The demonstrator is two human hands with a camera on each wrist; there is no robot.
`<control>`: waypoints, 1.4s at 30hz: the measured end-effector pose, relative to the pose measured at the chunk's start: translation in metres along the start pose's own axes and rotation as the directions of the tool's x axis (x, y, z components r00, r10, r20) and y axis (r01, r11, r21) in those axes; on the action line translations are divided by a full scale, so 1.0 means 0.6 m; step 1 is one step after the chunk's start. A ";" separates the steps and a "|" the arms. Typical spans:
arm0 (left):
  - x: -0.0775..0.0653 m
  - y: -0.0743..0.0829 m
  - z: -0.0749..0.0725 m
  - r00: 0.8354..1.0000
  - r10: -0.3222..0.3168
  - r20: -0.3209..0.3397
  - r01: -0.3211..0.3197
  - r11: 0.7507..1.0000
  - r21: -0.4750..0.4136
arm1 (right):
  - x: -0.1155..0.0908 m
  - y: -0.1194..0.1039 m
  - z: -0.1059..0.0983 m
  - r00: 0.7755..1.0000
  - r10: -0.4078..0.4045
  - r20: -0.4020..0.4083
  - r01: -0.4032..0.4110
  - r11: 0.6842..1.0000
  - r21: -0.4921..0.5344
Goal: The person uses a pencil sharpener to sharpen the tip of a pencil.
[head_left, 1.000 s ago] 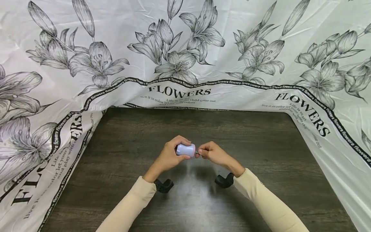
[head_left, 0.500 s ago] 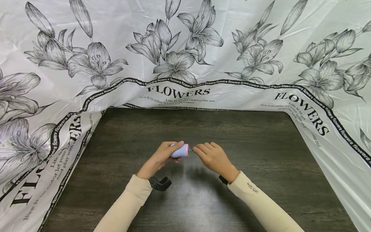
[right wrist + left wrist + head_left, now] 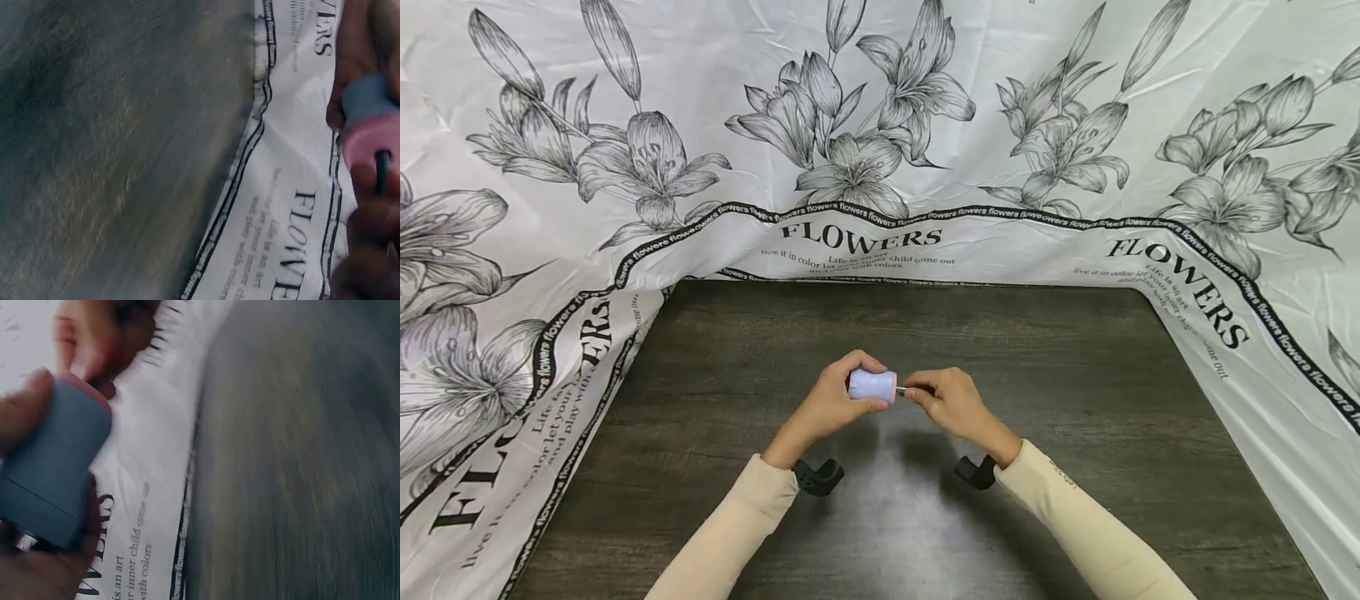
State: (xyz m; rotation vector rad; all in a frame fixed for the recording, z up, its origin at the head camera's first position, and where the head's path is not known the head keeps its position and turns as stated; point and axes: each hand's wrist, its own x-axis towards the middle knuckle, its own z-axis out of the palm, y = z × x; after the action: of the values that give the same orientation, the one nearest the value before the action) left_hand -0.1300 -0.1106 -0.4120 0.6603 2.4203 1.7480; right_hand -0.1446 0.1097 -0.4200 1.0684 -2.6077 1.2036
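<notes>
My left hand (image 3: 831, 402) grips a pale lavender pencil sharpener (image 3: 871, 387), its barrel lying sideways above the table. Its pink end face (image 3: 362, 142) points toward my right hand (image 3: 953, 402). Between thumb and fingertips, the right hand pinches a thin dark pencil (image 3: 382, 174), whose far end sits in the hole of the pink face. In the left wrist view the sharpener (image 3: 53, 456) looks grey-blue, with a seam across its lower body. Fingers cover most of the pencil, so its full length is hidden.
A dark wood-grain table (image 3: 1037, 350) lies under both hands. White cloth (image 3: 1045, 158) printed with flowers and lettering hangs behind the table and along its sides. Black camera mounts (image 3: 820, 477) sit at both wrists.
Both hands have twisted back and forth: half a second ago the left thumb lay on top and the right hand's back faced up. Now they sit much as a second ago, pencil still at the pink end.
</notes>
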 end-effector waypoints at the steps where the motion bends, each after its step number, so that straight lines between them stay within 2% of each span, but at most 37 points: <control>1: -0.001 -0.001 0.002 0.999 0.040 0.002 -0.040 0.998 0.041 | 0.001 0.000 -0.004 0.996 0.071 0.061 -0.075 0.994 0.075; 3: -0.002 -0.003 0.004 0.992 0.122 0.013 -0.123 0.986 0.113 | 0.002 0.002 -0.009 0.970 0.170 0.174 -0.203 0.959 0.196; 4: -0.002 -0.004 0.006 0.987 0.157 0.020 -0.158 0.977 0.141 | 0.003 0.004 -0.010 0.956 0.195 0.218 -0.247 0.937 0.245; 6: -0.002 -0.005 0.008 0.975 0.220 0.032 -0.222 0.953 0.208 | 0.003 0.008 -0.012 0.938 0.205 0.279 -0.292 0.901 0.322; 8: -0.002 -0.007 0.009 0.964 0.262 0.045 -0.265 0.929 0.259 | 0.003 0.009 -0.013 0.928 0.197 0.315 -0.307 0.883 0.355; 11: -0.003 -0.013 0.009 0.956 0.291 0.045 -0.290 0.905 0.311 | 0.003 0.011 -0.015 0.924 0.177 0.338 -0.290 0.903 0.319; 13: -0.004 -0.018 0.006 0.958 0.285 0.037 -0.282 0.905 0.318 | 0.003 0.012 -0.017 0.921 0.185 0.343 -0.281 0.924 0.258; 17: -0.007 -0.025 -0.006 0.966 0.258 -0.012 -0.242 0.920 0.307 | 0.000 0.016 -0.024 0.922 0.224 0.315 -0.282 0.947 0.152; 21: -0.008 -0.025 -0.019 0.966 0.253 -0.055 -0.228 0.931 0.286 | -0.002 0.018 -0.033 0.931 0.234 0.280 -0.279 0.952 0.130; 28: -0.011 -0.028 -0.023 0.970 0.230 -0.073 -0.200 0.935 0.292 | -0.004 0.022 -0.036 0.941 0.228 0.251 -0.266 0.955 0.130; 32: -0.015 -0.036 -0.022 0.973 0.191 -0.127 -0.153 0.953 0.261 | -0.011 0.023 -0.033 0.948 0.239 0.210 -0.268 0.955 0.125; 35: -0.020 -0.047 -0.021 0.965 0.175 -0.193 -0.132 0.967 0.219 | -0.015 0.027 -0.027 0.953 0.258 0.161 -0.274 0.957 0.092; 39: -0.027 -0.065 -0.017 0.947 0.163 -0.278 -0.114 0.976 0.187 | -0.023 0.039 -0.014 0.940 0.337 0.062 -0.340 0.939 0.046; 42: -0.031 -0.081 -0.011 0.944 0.133 -0.303 -0.075 0.978 0.196 | -0.030 0.050 -0.003 0.910 0.414 -0.027 -0.414 0.910 0.016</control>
State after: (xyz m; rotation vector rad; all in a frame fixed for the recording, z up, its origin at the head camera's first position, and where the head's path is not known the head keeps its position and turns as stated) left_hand -0.1294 -0.1363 -0.4576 0.5740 2.8354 1.8084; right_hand -0.1503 0.1347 -0.4440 0.4968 -2.8977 1.2890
